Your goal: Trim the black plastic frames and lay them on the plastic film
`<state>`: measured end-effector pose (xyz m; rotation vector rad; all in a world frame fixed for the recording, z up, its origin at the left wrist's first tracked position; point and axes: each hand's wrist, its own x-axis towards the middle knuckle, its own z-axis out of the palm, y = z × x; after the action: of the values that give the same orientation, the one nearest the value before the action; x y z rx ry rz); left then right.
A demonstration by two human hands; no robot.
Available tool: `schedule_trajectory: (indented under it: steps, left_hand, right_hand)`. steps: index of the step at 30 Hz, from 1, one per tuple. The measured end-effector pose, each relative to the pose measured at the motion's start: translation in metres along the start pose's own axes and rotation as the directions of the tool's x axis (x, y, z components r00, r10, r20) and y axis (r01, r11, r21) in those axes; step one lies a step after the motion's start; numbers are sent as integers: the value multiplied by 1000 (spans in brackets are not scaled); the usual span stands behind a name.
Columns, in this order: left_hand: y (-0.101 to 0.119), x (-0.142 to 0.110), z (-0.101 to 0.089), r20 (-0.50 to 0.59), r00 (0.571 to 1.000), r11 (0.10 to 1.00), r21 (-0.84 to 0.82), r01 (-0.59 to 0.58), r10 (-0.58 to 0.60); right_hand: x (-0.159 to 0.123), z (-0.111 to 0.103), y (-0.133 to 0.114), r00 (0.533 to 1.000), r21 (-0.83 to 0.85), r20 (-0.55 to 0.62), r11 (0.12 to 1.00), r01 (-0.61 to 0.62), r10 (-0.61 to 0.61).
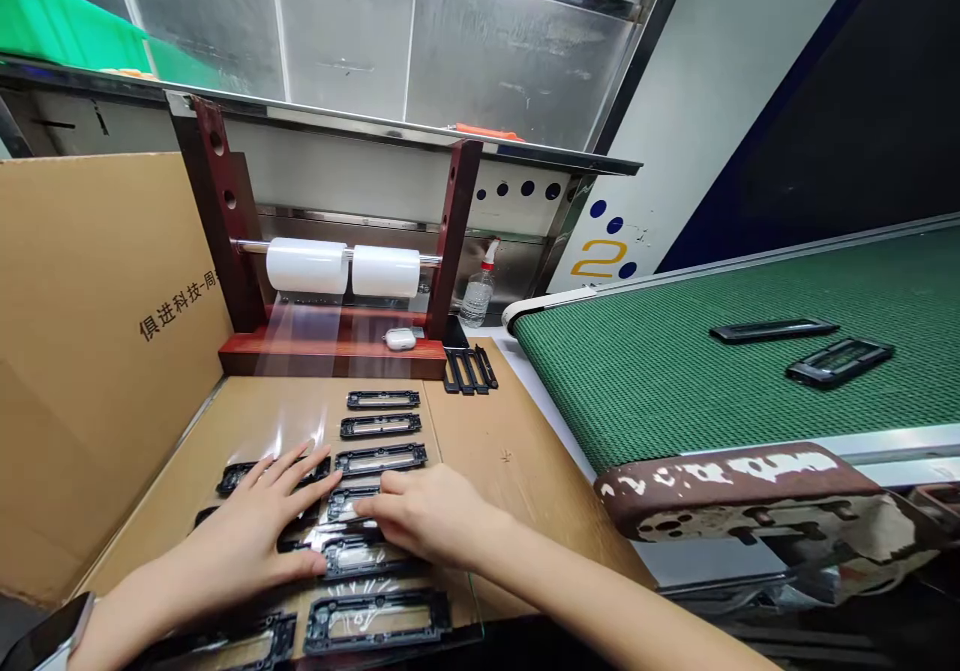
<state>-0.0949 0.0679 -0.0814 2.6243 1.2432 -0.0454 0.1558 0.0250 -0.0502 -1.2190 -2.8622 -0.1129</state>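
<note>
Head camera view: Rectangular black plastic frames (380, 460) are seen set out in rough rows on a flat cardboard sheet (517, 481), with the middle of the layout lying beneath both hands. The left hand (240, 531) is held open and flat, its fingers spread over the frames, and a smartwatch (52, 636) is worn on that wrist. The right hand (424, 516) is also open, with its fingertips (390, 484) laid on the central frames at 3 o'clock from the left hand. Neither hand is seen closed around anything.

A clear plastic film (296, 336) is drawn down toward the frames at 12 o'clock from two white film rolls (304, 265), which are mounted on a metal rod in a red-brown wooden stand (334, 356). A white earbud case (400, 339) is placed on the stand's base, and black frame parts (469, 369) are grouped on the cardboard sheet at 1 o'clock. A spray bottle (478, 293) is stood behind the stand. A cardboard box wall (97, 301) printed with Chinese characters is raised at 10 o'clock. Two further black frames (840, 362) are carried on a green conveyor belt (712, 371) at 2 o'clock.
</note>
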Motion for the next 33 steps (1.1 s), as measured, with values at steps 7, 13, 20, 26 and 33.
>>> schedule_trajectory:
  steps: [7, 13, 20, 26, 33]
  left_hand:
    - [-1, -1, 2, 3, 1000, 1000, -8, -1, 1]
    - [-1, -1, -1, 6, 1000, 1000, -3, -5, 5]
    - [-2, -3, 1, 9, 1000, 1000, 9, 4, -4]
    - [-8, 13, -9, -44, 999, 1000, 20, 3, -2]
    - [-9, 32, -17, -35, 999, 996, 87, 3, 0]
  right_hand:
    - [-26, -8, 15, 998, 5, 64, 1000, -18, 17]
    - [-53, -16, 27, 991, -66, 112, 995, -72, 79]
    - [-99, -32, 44, 979, -122, 140, 983, -134, 151]
    - [-95, -50, 47, 964, -145, 88, 960, -238, 252]
    - [-9, -23, 26, 990, -39, 30, 990, -137, 138]
